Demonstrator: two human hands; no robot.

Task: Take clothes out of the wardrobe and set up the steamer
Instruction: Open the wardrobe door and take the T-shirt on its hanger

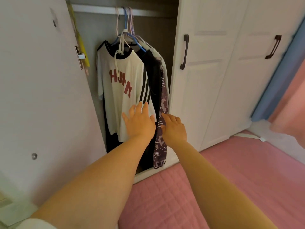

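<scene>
Nearest the camera, two bare forearms rise from the bottom edge of the frame toward the centre, over a pink quilted bed [165, 200] that fills the lower right. The left hand [139, 120] sits just left of centre, its fingers straight and spread, the palm laid flat against the lower front of a white T-shirt [120, 83] with red lettering. The right hand [173, 128] is just beside it to the right, fingers bent at the edge of a purple patterned garment [162, 103]; whether it actually pinches the cloth cannot be told, since the fingertips are partly hidden.

Behind the hands the clothes hang in the open wardrobe [175, 96] at the centre of the frame. Between the white T-shirt and the patterned garment hangs a black garment [151, 75] with white stripes along its side. All of them hang on hangers [127, 30] bunched together on a pale rail [99, 10] across the upper centre.

To the left, a white door [41, 96] with a metal handle stands open, and a yellow strip shows along its far edge. To the right, closed white wardrobe doors [231, 71] carry two dark handles. At the far right edge hang a blue curtain [277, 83] and a pink one, both blurred.
</scene>
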